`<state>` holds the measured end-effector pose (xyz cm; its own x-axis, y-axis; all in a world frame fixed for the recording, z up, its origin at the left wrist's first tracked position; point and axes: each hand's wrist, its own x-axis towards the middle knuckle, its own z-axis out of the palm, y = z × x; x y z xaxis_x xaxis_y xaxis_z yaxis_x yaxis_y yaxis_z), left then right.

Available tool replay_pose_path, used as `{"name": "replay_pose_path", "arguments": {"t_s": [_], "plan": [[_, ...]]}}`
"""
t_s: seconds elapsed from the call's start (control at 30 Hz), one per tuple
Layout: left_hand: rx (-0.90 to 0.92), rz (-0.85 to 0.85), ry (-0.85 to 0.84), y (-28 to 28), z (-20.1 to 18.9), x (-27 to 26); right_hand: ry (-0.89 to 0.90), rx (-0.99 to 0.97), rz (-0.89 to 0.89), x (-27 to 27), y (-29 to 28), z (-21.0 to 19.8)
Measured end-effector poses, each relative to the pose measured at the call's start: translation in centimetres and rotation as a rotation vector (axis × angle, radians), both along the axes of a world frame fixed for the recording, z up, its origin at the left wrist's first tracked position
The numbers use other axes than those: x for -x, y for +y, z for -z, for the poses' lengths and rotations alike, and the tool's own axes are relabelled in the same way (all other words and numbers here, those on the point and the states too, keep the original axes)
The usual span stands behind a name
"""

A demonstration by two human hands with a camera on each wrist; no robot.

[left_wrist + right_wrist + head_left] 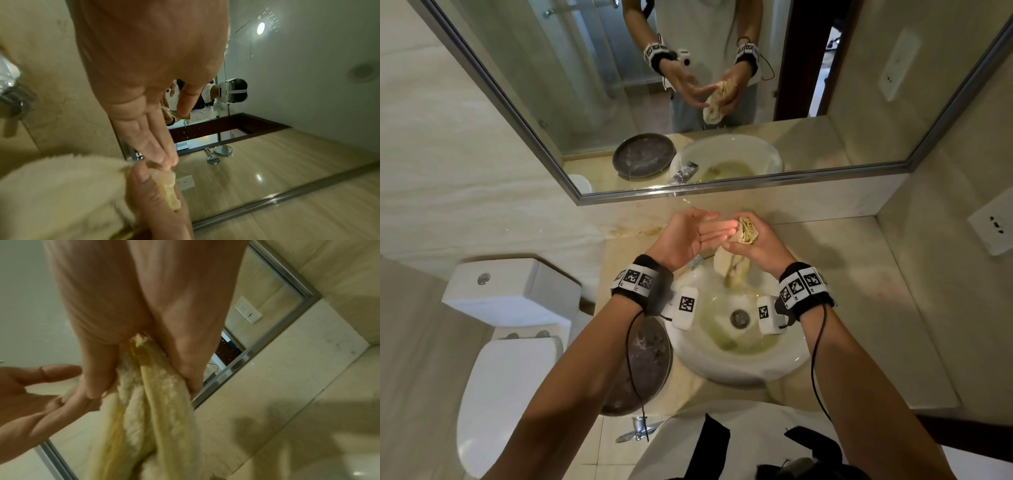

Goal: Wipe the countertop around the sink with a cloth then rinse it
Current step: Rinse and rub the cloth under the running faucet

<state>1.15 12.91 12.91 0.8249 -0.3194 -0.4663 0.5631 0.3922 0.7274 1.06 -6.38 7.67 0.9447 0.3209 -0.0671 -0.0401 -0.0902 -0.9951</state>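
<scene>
Beige stone countertop [866, 274]: white basin sink [739, 363] on it, dark round tray [647, 363] touching sink's left side.

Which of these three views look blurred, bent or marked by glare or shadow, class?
Head view: wide-angle bending curves the mirror frame, with the cloth fairly sharp. Left wrist view: the left hand and cloth are soft up close; a lamp glares in the mirror. Right wrist view: the right hand is motion-smeared, and a dark shadow falls on the wall.
</scene>
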Motion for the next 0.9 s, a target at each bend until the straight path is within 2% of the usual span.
{"name": "replay_pose_path", "arguments": {"t_s": [0.07, 0.13, 0.23, 0.3, 0.4, 0.5, 0.6, 0.7, 0.8, 0.9], "plan": [[-0.153, 0.006, -0.106, 0.8, 0.9, -0.1, 0.037, -0.001, 0.06, 0.1, -0.1, 0.0], [-0.411, 0.074, -0.27, 1.7, 1.9, 0.0, 0.063, -0.009, 0.111, 0.1, -0.4, 0.0], [-0.631, 0.38, -0.41, 2.3, 2.5, 1.0, 0.121, -0.194, 0.062, 0.1, -0.8, -1.0], [-0.612, 0.537, -0.409, 1.8, 2.2, 1.6, 0.166, -0.391, -0.04, 0.3, -0.9, -2.0], [-0.499, 0.65, -0.368, 1.2, 2.0, 1.8, 0.219, -0.476, -0.168, 0.2, -1.1, -3.1], [-0.442, 0.727, -0.292, 0.8, 2.3, 2.0, 0.267, -0.52, -0.168, 0.6, -0.5, -3.1], [-0.562, 0.819, -0.309, -0.6, 2.2, 2.7, 0.37, -0.59, -0.141, 1.0, 0.6, -2.8], [-0.674, 0.748, -0.378, -2.4, 3.5, 2.9, 0.461, -0.573, 0.011, 0.5, 1.3, -2.0], [-0.84, 0.621, -0.393, -3.4, 4.6, 3.0, 0.535, -0.554, 0.302, 0.3, 1.9, -0.7], [-1.04, 0.583, -0.482, -4.2, 5.9, 3.1, 0.609, -0.583, 0.557, 0.6, 2.3, 0.3]]}}
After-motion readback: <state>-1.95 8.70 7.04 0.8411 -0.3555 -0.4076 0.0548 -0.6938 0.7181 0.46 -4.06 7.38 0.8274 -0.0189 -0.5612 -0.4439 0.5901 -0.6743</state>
